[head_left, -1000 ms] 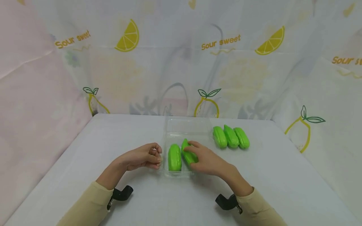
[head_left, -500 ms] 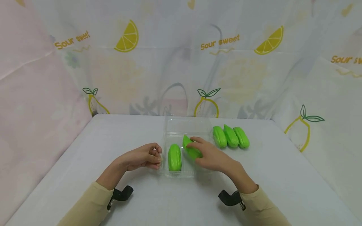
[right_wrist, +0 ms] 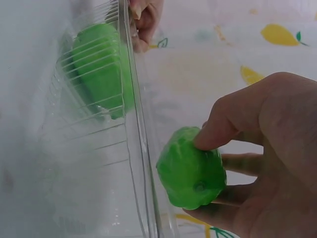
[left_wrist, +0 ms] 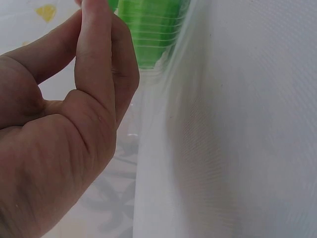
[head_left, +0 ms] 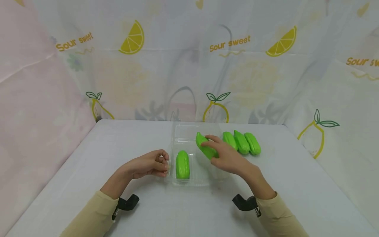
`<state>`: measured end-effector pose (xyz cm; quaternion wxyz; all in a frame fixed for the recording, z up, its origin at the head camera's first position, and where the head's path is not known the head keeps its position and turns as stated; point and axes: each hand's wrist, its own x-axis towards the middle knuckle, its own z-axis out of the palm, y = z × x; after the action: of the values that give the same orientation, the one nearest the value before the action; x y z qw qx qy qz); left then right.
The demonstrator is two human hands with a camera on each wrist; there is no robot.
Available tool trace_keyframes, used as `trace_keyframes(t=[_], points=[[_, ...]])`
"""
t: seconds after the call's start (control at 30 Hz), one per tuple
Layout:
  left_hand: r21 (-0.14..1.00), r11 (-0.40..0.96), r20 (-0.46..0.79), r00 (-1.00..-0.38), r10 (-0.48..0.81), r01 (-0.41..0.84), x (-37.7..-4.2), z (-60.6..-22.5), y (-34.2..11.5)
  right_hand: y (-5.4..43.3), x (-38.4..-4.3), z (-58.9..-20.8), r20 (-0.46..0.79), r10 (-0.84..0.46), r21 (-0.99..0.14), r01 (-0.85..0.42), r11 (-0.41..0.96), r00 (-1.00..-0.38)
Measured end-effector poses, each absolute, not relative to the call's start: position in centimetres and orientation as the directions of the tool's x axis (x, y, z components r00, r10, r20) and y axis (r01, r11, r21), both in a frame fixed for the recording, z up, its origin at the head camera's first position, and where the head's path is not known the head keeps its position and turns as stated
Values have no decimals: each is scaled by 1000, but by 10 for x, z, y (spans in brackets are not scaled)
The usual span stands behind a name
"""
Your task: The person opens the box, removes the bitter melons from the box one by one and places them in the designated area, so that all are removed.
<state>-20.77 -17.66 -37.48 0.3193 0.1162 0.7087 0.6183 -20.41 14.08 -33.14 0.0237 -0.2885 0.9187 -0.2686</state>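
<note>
the right hand [head_left: 228, 158] grasps the held fruit [head_left: 208, 152] between thumb and fingers; it hangs tilted above the box [head_left: 192, 182], apart from its floor. its green skin looks smooth and shiny, so a loosened pinch could let it slip and drop onto the box floor or against the rim. swung low to the right, it could knock the 3 fruits [head_left: 242, 143] lying side by side on the table [head_left: 154, 210], just beyond the hand. the box looks thin and light, so a bump could shove or tip it, or the rim could bend if the left hand [head_left: 149, 164], which pinches it on the left, squeezes hard.

the box is clear plastic with ribbed walls, its lid [head_left: 196, 131] laid back at the far side. inside, 1 boxed fruit [head_left: 182, 164] lies lengthwise in the left half.
</note>
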Motion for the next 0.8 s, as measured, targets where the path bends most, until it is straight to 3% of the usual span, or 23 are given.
trace_keyframes(t=[0.8], points=[[951, 213, -307, -766, 564, -224, -210, -375, -176, 194, -236, -330, 216, -373, -555, -428, 713, -902]])
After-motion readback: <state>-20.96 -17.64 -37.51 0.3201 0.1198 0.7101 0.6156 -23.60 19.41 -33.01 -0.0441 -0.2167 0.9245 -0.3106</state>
